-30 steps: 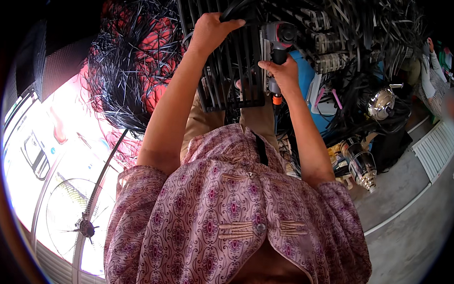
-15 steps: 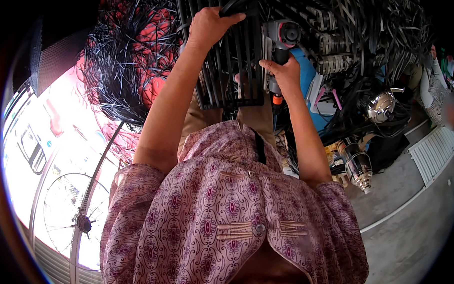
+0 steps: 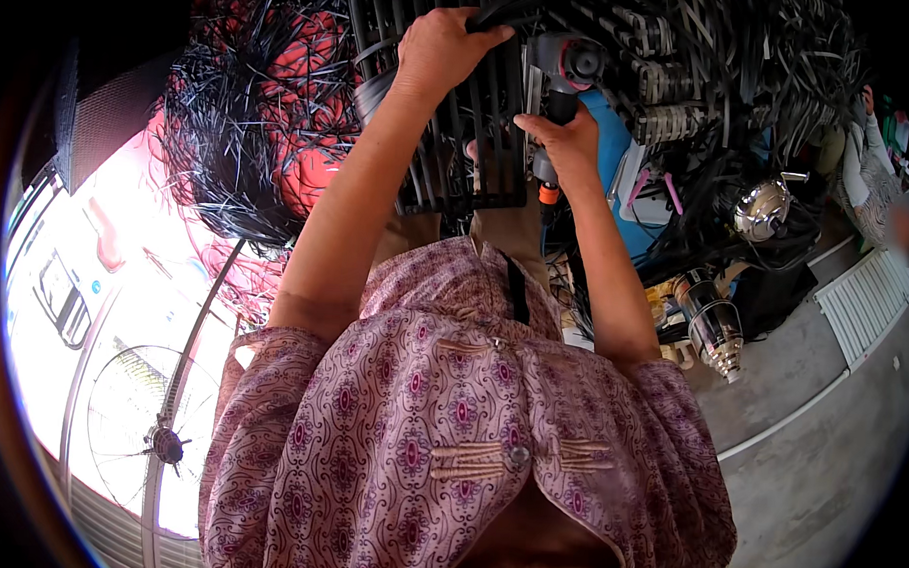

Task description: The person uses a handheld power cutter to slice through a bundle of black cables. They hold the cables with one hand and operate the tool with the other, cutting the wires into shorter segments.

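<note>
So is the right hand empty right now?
No, the right hand is wrapped around the handle of a grey power tool held against the black slatted grille.

Left hand: fingertips curl over the black grille, out of sight.
Power tool: grip covered by the right hand.
Black strap pile: cut off by the top edge.
Far-right person: blurred.

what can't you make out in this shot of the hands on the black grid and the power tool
Head view only:
- The left hand grips the top of the black slatted plastic grid; its fingertips curl behind the edge, hidden.
- The right hand wraps the grey power tool; its trigger and bit are covered.
- The grid's lower part is hidden by the patterned pink shirt.
- Tangled black straps blur together.
</note>
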### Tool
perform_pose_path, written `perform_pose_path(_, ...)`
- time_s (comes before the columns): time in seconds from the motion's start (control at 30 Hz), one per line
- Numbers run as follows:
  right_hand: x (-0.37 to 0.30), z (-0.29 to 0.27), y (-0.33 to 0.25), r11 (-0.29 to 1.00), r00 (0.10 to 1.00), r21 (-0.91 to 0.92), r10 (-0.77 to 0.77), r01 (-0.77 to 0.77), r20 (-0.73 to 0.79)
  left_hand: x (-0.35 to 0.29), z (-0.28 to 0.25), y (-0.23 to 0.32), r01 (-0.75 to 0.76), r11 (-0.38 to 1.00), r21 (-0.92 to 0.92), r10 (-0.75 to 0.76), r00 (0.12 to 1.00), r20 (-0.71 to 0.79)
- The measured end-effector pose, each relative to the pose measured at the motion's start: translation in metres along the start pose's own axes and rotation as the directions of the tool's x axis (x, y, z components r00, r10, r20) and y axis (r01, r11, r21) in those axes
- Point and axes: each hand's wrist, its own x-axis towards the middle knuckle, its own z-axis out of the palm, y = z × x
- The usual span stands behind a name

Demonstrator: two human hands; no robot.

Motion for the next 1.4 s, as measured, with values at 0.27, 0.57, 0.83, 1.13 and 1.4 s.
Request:
perform_pose_path(0.27, 0.003, 0.003, 0.009, 0.997, 0.999, 0.062, -0.036, 0.036, -0.007, 0.008, 0.004, -0.018, 0.008, 0.932, -0.362, 0.053, 0.986, 0.157)
perform_pose_path(0.57, -0.012, 0.005, -0.030, 0.964, 0.993, 0.251, 0.068, -0.090, 0.095, 0.006, -0.001, -0.010, 0.058, 0.980, -0.190, -0.044, 0.996, 0.078)
perform_pose_path(0.83, -0.001, 0.005, -0.002, 0.996, 1.000, 0.092, -0.011, 0.009, 0.023, 0.003, 0.003, 0.002, 0.136, 0.991, 0.018, -0.136, 0.991, -0.002)
perform_pose_path(1.13, -0.005, 0.004, -0.010, 1.000, 1.000, 0.020, 0.009, -0.009, 0.025, 0.003, 0.012, 0.002, 0.167, 0.983, 0.072, -0.163, 0.985, -0.062)
perform_pose_path(1.4, -0.016, -0.002, -0.022, 0.994, 0.995, 0.061, -0.091, 0.093, -0.032, 0.007, 0.013, -0.012, 0.145, 0.989, 0.002, -0.145, 0.987, -0.068)
